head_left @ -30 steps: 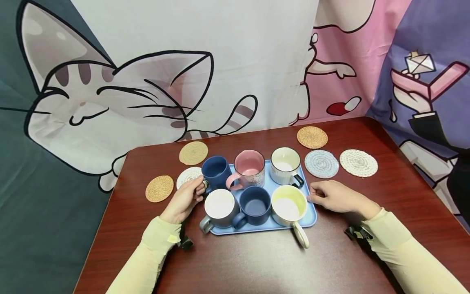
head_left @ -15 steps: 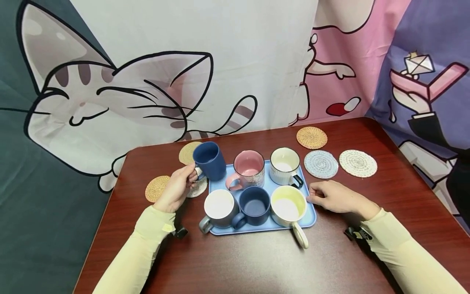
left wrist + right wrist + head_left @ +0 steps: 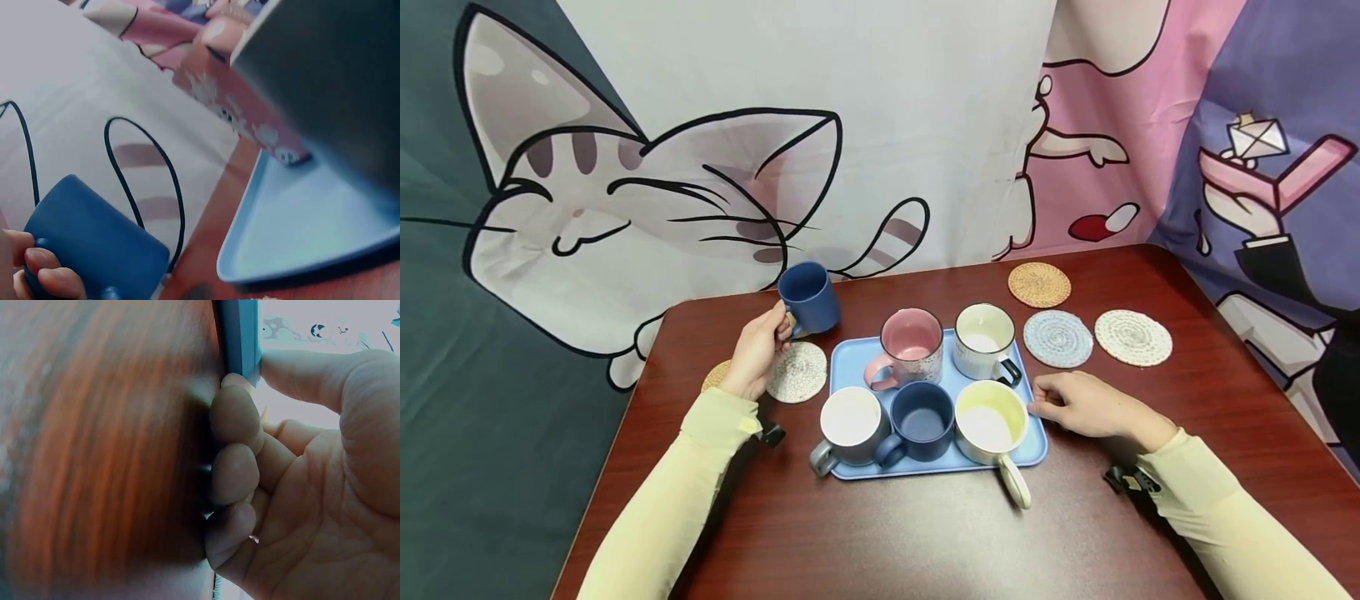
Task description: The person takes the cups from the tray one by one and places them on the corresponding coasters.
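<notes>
At the far left of the table, my left hand [image 3: 758, 350] grips a blue mug [image 3: 815, 302] by its handle. The mug is upright and covers most of the spot where a tan coaster lay. In the left wrist view, curled fingers [image 3: 53, 275] wrap the handle of the mug [image 3: 94, 234]. My right hand [image 3: 1086, 404] rests at the right edge of the light blue tray [image 3: 1033, 437]. In the right wrist view its thumb and forefinger pinch the tray's rim [image 3: 242, 344]. On the tray stand a pink mug [image 3: 928, 358] and several others.
A speckled white coaster [image 3: 797, 372] lies left of the tray, with a tan one [image 3: 715, 377] partly behind the left hand. On the right lie orange [image 3: 1039, 285], pale blue [image 3: 1057, 338] and white coasters [image 3: 1132, 337]. A printed cloth [image 3: 880, 150] hangs behind the table.
My left hand has lifted the blue mug off the tray's back left corner and carried it back and left, beyond the speckled coaster. The right hand has stayed at the tray's edge.
</notes>
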`<state>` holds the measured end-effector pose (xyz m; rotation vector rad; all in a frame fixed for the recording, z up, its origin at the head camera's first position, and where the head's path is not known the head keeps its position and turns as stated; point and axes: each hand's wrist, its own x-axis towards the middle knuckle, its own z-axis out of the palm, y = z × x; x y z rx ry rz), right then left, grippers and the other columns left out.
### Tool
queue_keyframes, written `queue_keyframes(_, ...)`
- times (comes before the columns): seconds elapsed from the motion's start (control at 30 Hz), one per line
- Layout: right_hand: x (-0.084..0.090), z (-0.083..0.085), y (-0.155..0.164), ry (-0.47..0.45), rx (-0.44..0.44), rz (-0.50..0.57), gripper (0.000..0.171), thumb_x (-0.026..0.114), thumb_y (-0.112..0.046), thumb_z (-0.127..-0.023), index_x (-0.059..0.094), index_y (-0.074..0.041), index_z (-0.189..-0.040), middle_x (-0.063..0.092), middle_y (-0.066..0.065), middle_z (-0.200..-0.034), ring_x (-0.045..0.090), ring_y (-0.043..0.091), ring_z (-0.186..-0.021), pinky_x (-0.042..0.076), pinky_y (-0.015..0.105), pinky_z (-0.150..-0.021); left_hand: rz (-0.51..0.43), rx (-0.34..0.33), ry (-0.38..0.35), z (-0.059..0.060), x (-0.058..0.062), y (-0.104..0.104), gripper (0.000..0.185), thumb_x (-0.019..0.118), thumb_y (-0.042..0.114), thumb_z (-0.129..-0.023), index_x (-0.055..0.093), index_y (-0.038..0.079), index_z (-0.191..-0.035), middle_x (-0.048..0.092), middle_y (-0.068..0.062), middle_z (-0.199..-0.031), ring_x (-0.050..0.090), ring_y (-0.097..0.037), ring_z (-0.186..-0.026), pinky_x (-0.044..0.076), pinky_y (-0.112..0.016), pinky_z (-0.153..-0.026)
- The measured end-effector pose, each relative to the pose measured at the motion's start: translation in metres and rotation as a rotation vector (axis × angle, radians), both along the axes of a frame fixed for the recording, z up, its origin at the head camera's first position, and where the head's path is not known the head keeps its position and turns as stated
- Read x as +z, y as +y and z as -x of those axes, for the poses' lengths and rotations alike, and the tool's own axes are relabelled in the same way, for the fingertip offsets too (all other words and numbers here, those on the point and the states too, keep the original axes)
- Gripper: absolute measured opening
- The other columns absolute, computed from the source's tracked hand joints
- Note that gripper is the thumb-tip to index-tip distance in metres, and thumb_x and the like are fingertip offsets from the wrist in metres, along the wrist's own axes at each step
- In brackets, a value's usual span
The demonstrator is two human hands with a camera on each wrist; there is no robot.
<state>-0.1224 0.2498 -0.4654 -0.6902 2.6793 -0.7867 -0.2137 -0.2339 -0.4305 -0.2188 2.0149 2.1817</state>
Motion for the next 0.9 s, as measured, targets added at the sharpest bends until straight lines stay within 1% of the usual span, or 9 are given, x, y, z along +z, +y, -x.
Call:
queue_keyframes(0.1,0.0,0.0,0.0,0.001,0.004,0.004,0.028,0.071,-0.027,-0.098,0.054,-0.023,-0.076,0.04,-0.016,-0.062,0.037,-0.002,-0.056,0.031,0.019,-0.055,0.005,0.058,0.0,0.008,-0.004,-0.001,0.04,0.046,0.04,-0.111,0.045,0.014,-0.08,0.04,0.004,-0.078,0.037,-0.01,-0.076,0.036,-0.021,-0.069)
queue_keyframes(0.23,0.0,0.0,0.0,0.002,0.006,0.014,0.028,0.071,-0.026,-0.098,0.054,-0.023,-0.076,0.04,-0.016,-0.062,0.038,-0.002,-0.056,0.031,0.019,-0.054,-0.008,0.121,0.005,0.017,-0.011,-0.004,0.039,0.045,0.037,-0.111,0.044,0.012,-0.081,0.039,0.003,-0.079,0.038,-0.011,-0.076,0.035,-0.024,-0.071)
queue_keyframes(0.37,0.0,0.0,0.0,0.004,0.006,0.017,0.028,0.071,-0.026,-0.098,0.054,-0.023,-0.076,0.04,-0.016,-0.062,0.038,-0.002,-0.056,0.031,0.019,-0.054,-0.027,0.158,-0.004,0.023,-0.016,-0.007,0.038,0.044,0.036,-0.112,0.045,0.011,-0.083,0.039,0.003,-0.08,0.038,-0.011,-0.076,0.034,-0.025,-0.071)
queue_keyframes(0.53,0.001,-0.001,0.001,0.003,0.006,0.017,0.028,0.071,-0.026,-0.098,0.054,-0.023,-0.076,0.04,-0.016,-0.062,0.037,-0.003,-0.056,0.031,0.019,-0.055,-0.023,0.19,-0.015,0.028,-0.02,-0.012,0.038,0.045,0.037,-0.111,0.046,0.009,-0.085,0.04,0.003,-0.08,0.038,-0.012,-0.077,0.034,-0.026,-0.072)
queue_keyframes(0.63,0.001,0.0,0.001,0.003,0.005,0.013,0.028,0.071,-0.026,-0.098,0.053,-0.023,-0.076,0.04,-0.016,-0.062,0.037,-0.003,-0.056,0.031,0.019,-0.055,-0.004,0.2,-0.013,0.032,-0.024,-0.015,0.038,0.045,0.036,-0.112,0.045,0.007,-0.086,0.04,0.002,-0.08,0.038,-0.013,-0.078,0.034,-0.027,-0.073)
queue_keyframes(0.73,0.001,0.0,0.001,0.003,0.004,0.01,0.029,0.071,-0.027,-0.098,0.053,-0.023,-0.076,0.04,-0.016,-0.062,0.037,-0.003,-0.056,0.03,0.019,-0.055,0.025,0.206,-0.028,0.034,-0.029,-0.019,0.04,0.045,0.038,-0.111,0.047,0.007,-0.086,0.041,0.001,-0.08,0.038,-0.015,-0.079,0.035,-0.028,-0.073)
queue_keyframes(0.8,0.001,0.0,0.001,0.001,0.005,0.012,0.029,0.071,-0.027,-0.098,0.053,-0.023,-0.076,0.04,-0.016,-0.062,0.037,-0.003,-0.056,0.03,0.019,-0.055,0.062,0.213,-0.04,0.035,-0.032,-0.022,0.041,0.046,0.04,-0.11,0.047,0.008,-0.085,0.042,0.001,-0.08,0.039,-0.015,-0.078,0.035,-0.029,-0.071)
queue_keyframes(0.9,0.0,0.0,0.001,0.001,0.005,0.013,0.028,0.071,-0.028,-0.098,0.053,-0.023,-0.076,0.04,-0.016,-0.062,0.037,-0.003,-0.056,0.03,0.019,-0.055,0.147,0.219,-0.041,0.035,-0.035,-0.025,0.043,0.046,0.042,-0.11,0.049,0.007,-0.086,0.045,0.0,-0.08,0.041,-0.017,-0.077,0.037,-0.029,-0.068)
